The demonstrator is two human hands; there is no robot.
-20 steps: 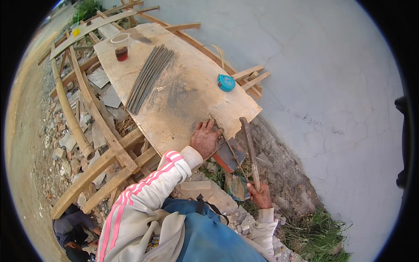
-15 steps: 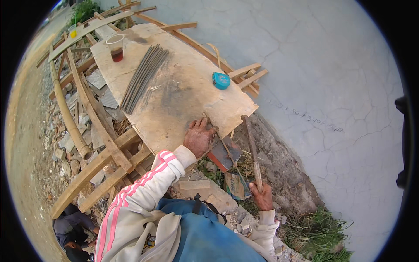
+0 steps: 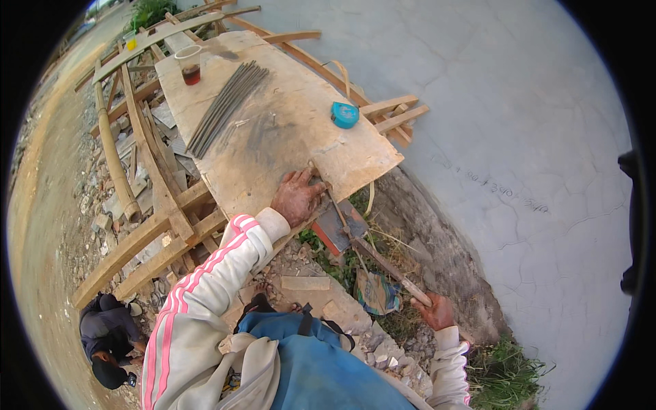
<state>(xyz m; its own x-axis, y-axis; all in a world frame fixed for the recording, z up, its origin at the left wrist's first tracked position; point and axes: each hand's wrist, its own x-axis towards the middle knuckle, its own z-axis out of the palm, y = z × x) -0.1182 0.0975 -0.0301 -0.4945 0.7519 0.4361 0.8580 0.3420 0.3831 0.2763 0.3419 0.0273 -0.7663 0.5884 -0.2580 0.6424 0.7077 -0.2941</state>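
My left hand (image 3: 298, 197) presses down near the front edge of a plywood board (image 3: 311, 92), fingers closed over a thin steel rod (image 3: 337, 209). The rod runs out from under the fingers, past the board's edge and down toward the right. My right hand (image 3: 436, 312), closed, grips the lower end of a long rusty metal bar (image 3: 388, 265). The bar slants up to the left, its far end at the rod just below the board. Whether that end hooks around the rod I cannot tell. A bundle of several similar rods (image 3: 227, 111) lies on the board.
A teal tape measure (image 3: 345, 115) and a plastic cup of dark drink (image 3: 190, 66) stand on the board. Timber beams (image 3: 160, 184) and rubble lie left. A cracked grey wall (image 3: 506, 116) rises on the right. A person (image 3: 109, 335) crouches at lower left.
The bar has swung from nearly upright beside the board's corner to a leftward slant, its far end meeting the rod. My right hand has moved right and slightly down. My left hand remains on the rod.
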